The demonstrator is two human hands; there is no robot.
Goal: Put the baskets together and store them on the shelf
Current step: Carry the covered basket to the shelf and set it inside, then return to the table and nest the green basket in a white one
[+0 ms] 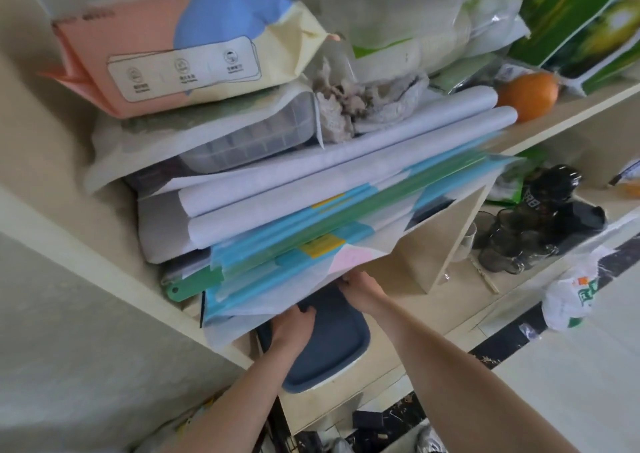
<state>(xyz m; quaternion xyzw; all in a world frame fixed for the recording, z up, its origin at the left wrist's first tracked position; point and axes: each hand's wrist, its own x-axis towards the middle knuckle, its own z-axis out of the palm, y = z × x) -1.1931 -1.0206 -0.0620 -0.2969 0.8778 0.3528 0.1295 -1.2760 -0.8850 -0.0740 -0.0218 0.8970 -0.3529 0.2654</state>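
A dark blue basket (329,345) lies on the cream shelf (422,310), partly pushed under an overhanging stack of folders and papers (311,245). Its near end sticks out past the shelf's front edge, and I cannot tell whether other baskets are nested inside. My left hand (294,328) grips the basket's left side, fingers curled over the rim. At the far right corner, under the papers, my right hand (363,290) holds the basket; its fingertips are hidden by the papers.
Above the folders sit rolled white sheets (346,175), a clear plastic box, a pink wipes pack (173,54) and a crumpled cloth. An orange (530,96) rests on the upper shelf at right. Dark glasses (519,241) stand right of a shelf divider (443,231). A plastic bag (571,297) lies nearby.
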